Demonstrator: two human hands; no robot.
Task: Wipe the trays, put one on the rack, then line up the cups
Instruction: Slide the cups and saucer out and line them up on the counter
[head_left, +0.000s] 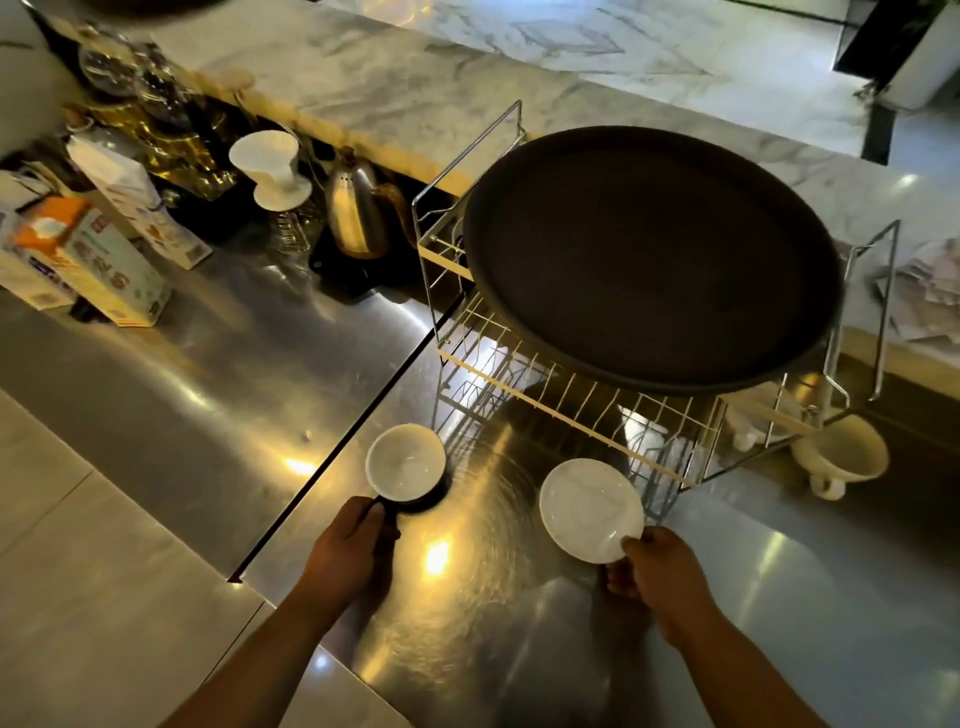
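Note:
A large round dark tray (652, 260) lies flat on top of the wire dish rack (566, 400). My left hand (348, 545) grips the handle of a white cup (406, 461) that sits on the steel counter (467, 649) left of the rack. My right hand (654, 571) pinches the near edge of a white saucer (589, 508), held tilted just in front of the rack. Two more white cups stand at the right, one (841, 457) beside the rack and one (753, 426) partly hidden under it.
A steel gooseneck kettle (358, 208), a white pour-over dripper (272, 169), cartons (104, 260) and glassware crowd the back left. A marble ledge (415, 88) runs behind the counter. A dark seam (332, 457) splits the counter left of the cup.

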